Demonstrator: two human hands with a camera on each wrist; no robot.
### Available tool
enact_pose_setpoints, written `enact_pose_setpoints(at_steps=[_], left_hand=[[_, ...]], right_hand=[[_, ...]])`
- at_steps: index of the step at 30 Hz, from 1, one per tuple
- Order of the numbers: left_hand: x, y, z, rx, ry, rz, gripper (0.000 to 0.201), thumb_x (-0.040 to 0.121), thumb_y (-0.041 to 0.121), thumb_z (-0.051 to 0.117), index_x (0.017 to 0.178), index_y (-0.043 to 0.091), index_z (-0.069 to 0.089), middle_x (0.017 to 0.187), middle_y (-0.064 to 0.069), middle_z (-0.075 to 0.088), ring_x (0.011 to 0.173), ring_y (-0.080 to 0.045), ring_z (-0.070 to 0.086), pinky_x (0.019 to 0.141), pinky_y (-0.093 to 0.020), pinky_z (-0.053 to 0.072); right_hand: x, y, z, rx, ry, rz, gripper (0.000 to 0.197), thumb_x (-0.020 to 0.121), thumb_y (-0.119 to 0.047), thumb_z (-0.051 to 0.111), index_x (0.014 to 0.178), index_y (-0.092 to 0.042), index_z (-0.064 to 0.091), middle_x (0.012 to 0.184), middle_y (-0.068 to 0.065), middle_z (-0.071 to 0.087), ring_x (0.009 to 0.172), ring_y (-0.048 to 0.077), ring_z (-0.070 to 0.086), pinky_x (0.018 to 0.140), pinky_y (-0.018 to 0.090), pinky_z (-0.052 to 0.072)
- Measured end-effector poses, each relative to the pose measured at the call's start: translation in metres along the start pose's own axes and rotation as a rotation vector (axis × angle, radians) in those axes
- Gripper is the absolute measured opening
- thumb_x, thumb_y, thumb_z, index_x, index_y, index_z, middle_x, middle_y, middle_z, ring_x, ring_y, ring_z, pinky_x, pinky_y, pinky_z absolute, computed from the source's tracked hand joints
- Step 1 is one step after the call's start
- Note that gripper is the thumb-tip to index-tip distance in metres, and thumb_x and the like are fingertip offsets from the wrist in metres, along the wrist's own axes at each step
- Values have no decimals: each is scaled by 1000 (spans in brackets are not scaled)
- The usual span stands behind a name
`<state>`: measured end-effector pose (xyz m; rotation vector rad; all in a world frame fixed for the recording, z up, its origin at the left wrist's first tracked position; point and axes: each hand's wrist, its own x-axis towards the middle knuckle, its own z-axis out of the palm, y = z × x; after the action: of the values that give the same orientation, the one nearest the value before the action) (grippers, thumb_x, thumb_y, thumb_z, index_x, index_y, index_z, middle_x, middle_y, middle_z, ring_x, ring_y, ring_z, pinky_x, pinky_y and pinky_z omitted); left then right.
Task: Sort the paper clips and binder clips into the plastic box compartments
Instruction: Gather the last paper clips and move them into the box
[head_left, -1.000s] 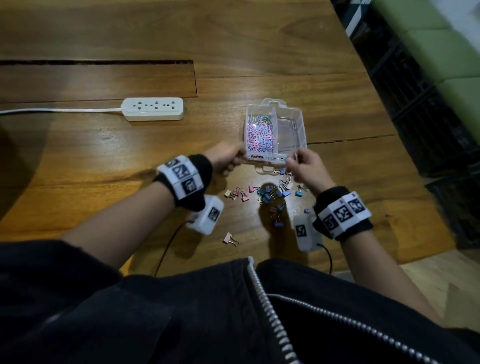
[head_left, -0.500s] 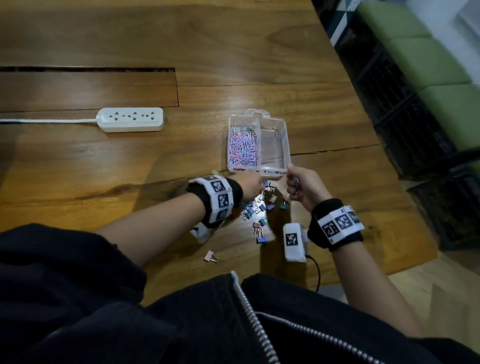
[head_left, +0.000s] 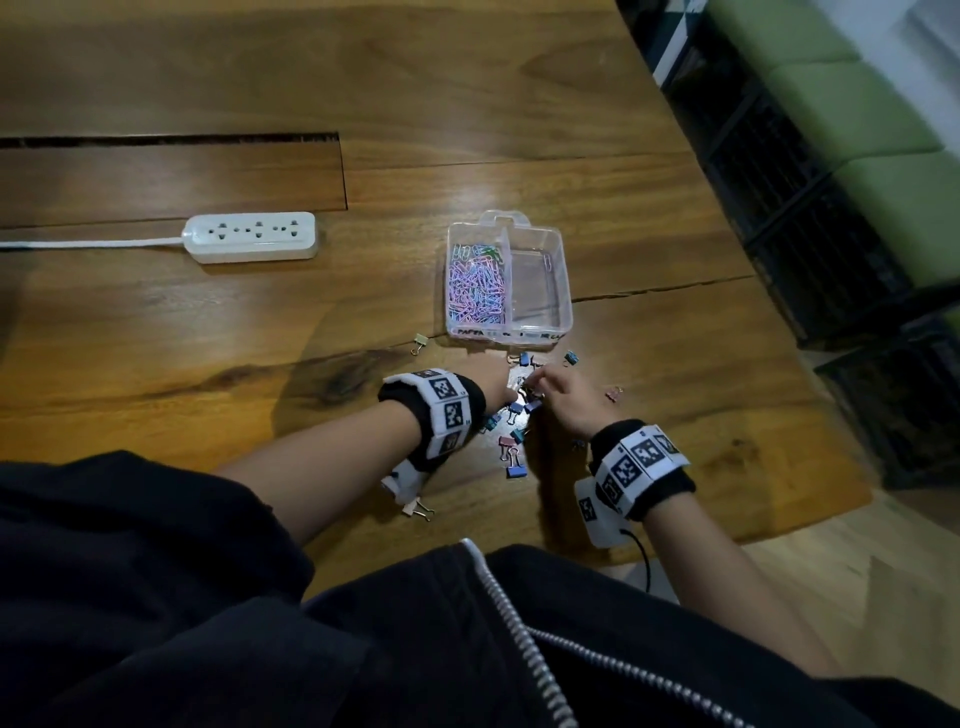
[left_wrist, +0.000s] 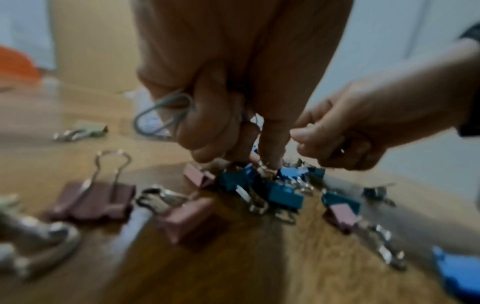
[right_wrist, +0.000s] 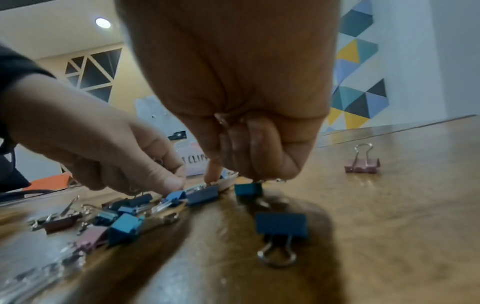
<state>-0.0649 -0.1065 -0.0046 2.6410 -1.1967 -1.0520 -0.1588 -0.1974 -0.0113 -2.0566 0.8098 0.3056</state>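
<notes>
From the head view, a clear plastic two-compartment box was seen standing on the brown wooden table. Its left compartment was filled with pastel-coloured wire paper clips, while the right compartment held only what seemed to be a single clip near its far corner. A scatter of small coloured metal binder clips lay on the table just in front of the box. Both hands were lowered into this scatter, the left hand and the right hand almost touching. A white power strip lay well to the left.

From the left wrist view, the left hand was seen with fingers curled, a grey wire paper clip being kept against the palm while a fingertip pressed down among blue binder clips. Pink binder clips lay nearer the camera. The right hand was pinched together just beside it.

From the right wrist view, the right hand was seen clenched, with one fingertip pressed onto a dark blue binder clip; whether anything was grasped could not be told. The left hand was curled over the neighbouring clips. A lone pink binder clip stood apart on the right.
</notes>
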Motion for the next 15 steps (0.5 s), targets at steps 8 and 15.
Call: enact_pose_setpoints(at_steps=[8,15], left_hand=[[6,7,-1,-103,67,27,23,86,27,61,81,5,58,95,-16,67,86,-29,64,67,-32,44],[5,2,-3,-104,-34,22,11,88,13,52,81,5,56,82,-10,58,77,-24,57,63,-29,49]], right_hand=[[-4,8,-6,29,-26,51,31,94,-11,38,70,-22,54,81,2,64,80,20,63,92,42,46],[-7,14,-15,80,9,99,27,94,-20,39,71,-19,54,82,-1,59,89,20,56,85,39,48]])
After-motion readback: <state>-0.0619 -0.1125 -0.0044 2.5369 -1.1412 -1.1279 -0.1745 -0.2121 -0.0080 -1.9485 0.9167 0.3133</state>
